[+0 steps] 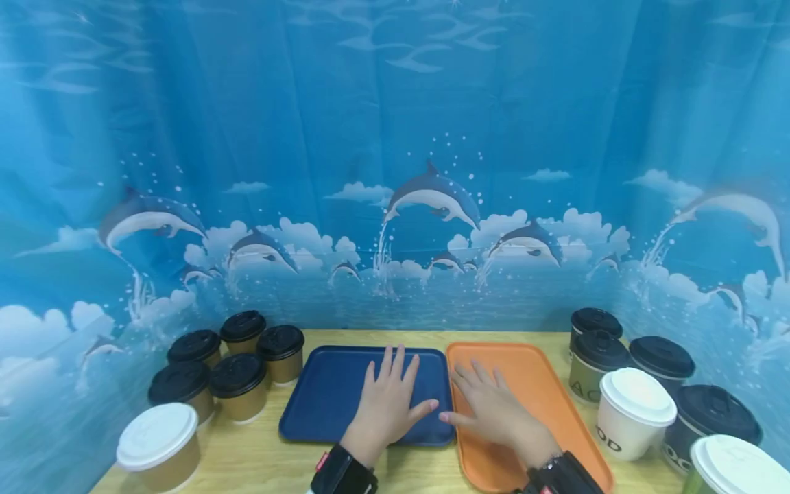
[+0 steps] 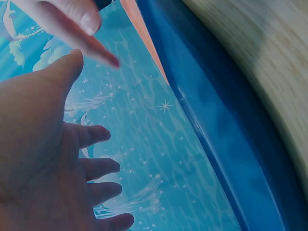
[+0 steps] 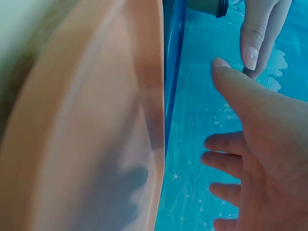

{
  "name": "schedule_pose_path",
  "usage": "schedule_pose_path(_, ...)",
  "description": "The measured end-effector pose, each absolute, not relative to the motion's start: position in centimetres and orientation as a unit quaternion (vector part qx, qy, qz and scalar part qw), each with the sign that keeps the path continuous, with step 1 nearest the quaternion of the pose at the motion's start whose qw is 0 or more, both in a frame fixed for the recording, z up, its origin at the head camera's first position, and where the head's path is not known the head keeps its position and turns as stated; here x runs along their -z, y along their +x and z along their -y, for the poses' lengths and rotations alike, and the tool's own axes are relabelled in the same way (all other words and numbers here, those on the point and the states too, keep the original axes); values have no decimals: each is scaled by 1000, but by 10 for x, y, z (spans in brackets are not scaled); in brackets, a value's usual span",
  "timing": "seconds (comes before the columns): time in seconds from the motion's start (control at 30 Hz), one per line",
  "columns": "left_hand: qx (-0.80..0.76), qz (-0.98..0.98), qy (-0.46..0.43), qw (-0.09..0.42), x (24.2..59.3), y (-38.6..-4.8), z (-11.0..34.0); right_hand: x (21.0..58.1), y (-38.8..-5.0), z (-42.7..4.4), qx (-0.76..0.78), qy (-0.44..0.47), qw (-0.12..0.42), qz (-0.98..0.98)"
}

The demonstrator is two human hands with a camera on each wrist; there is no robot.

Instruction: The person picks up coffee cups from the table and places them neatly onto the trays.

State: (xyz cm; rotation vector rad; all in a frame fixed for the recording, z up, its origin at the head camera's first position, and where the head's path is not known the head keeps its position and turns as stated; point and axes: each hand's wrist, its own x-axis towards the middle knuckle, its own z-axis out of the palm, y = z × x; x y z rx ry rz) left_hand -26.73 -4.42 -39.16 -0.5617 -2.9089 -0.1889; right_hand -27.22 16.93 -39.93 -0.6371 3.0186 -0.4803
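Note:
My left hand [image 1: 387, 401] is held over the dark blue tray [image 1: 321, 384], fingers spread and pointing away from me. Over the orange tray [image 1: 524, 363] is my right hand [image 1: 494, 408], its fingers also spread. Neither hand holds anything, and the two thumbs point toward each other. In the left wrist view the palm of the left hand [image 2: 38, 159] faces down, apart from the tray's surface. The right wrist view shows the right hand [image 3: 269, 159] raised above the orange tray [image 3: 115, 96], with a shadow on the tray. Both trays lie side by side, edges nearly touching.
At the left stand several brown paper cups with black lids [image 1: 241, 384] and one with a white lid [image 1: 162, 446]. On the right are several dark-lidded cups [image 1: 599, 360], a white cup [image 1: 632, 418] and a green white-lidded cup [image 1: 737, 466]. A dolphin-print curtain [image 1: 395, 171] hangs behind the wooden table [image 1: 247, 453].

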Motion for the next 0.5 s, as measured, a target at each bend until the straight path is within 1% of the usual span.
schedule_pose_path(0.3,69,977,-184,85,387,-269,50,401,-272,-171,132,-225,26,-965)
schedule_pose_path(0.37,70,977,-180,93,381,-269,55,402,-271,-171,136,-229,31,-963)
schedule_pose_path(0.5,68,978,-154,125,363,-266,73,403,-270,-170,139,-235,35,-961)
